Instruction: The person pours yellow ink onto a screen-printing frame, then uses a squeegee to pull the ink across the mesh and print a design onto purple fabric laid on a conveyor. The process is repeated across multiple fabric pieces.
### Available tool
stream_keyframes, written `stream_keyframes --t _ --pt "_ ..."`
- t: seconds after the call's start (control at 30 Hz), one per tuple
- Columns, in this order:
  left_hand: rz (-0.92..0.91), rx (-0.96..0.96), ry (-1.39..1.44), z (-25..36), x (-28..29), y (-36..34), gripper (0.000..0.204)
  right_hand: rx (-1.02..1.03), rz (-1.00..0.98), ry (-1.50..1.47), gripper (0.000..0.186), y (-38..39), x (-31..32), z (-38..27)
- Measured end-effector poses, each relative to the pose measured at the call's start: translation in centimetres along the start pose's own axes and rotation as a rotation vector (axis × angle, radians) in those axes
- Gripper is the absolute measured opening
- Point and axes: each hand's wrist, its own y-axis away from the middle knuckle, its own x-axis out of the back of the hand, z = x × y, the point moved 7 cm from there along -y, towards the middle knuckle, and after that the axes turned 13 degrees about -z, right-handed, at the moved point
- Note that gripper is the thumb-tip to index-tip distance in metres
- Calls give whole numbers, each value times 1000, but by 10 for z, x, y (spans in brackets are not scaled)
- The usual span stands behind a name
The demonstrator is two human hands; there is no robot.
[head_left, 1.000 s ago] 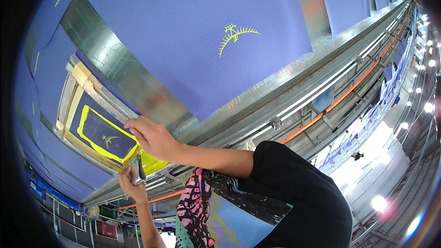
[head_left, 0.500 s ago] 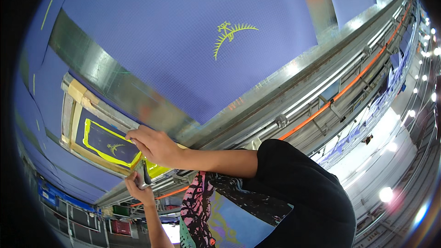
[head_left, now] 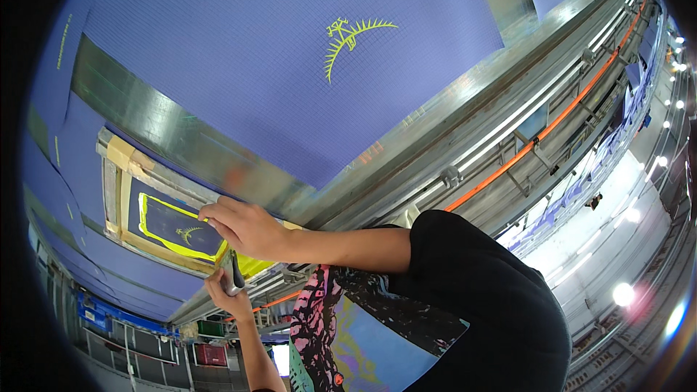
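A screen-printing frame [head_left: 123, 154] with tan tape on its corner lies at the left over purple sheeting. Its dark mesh [head_left: 165, 219] is rimmed with bright yellow ink and carries a small leaf-like design. My left hand [head_left: 223, 289] is closed around a grey squeegee [head_left: 231, 273], held tilted at the frame's near end. Just above it, my right hand [head_left: 250, 230] reaches across with fingers curled down by the inked edge. What those fingers grip is hidden beneath them.
A large purple sheet [head_left: 239, 65] with a yellow printed emblem [head_left: 348, 42] lies beyond the frame on a shiny metal table [head_left: 134, 91]. Metal rails and an orange hose [head_left: 501, 173] run along the table's side. Red crates [head_left: 210, 354] stand at lower left.
The view has shifted slightly, so the table and the far emblem appear moved. Both hands stay at the frame's near end; the squeegee remains in my left hand.
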Motion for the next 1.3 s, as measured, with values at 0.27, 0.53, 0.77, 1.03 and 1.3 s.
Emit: stream_keyframes --t 0.27,0.53,0.77,1.03,1.3 --pt "-14 16 -8 1 2 -1 31 -23 -27 -14 23 0 -1 1" --pt "3 -9 -16 3 5 -6 30 -19 -10 1 20 -2 -1 -1" --pt "82 1 100 -25 -14 22 42 96 15 68 22 8 -4 3" --pt "241 -108 178 1 13 26 50 -41 -4 212 16 -4 -9 -5" --pt "300 -348 -119 16 -8 13 50 -80 -90 431 20 -30 -39 23"
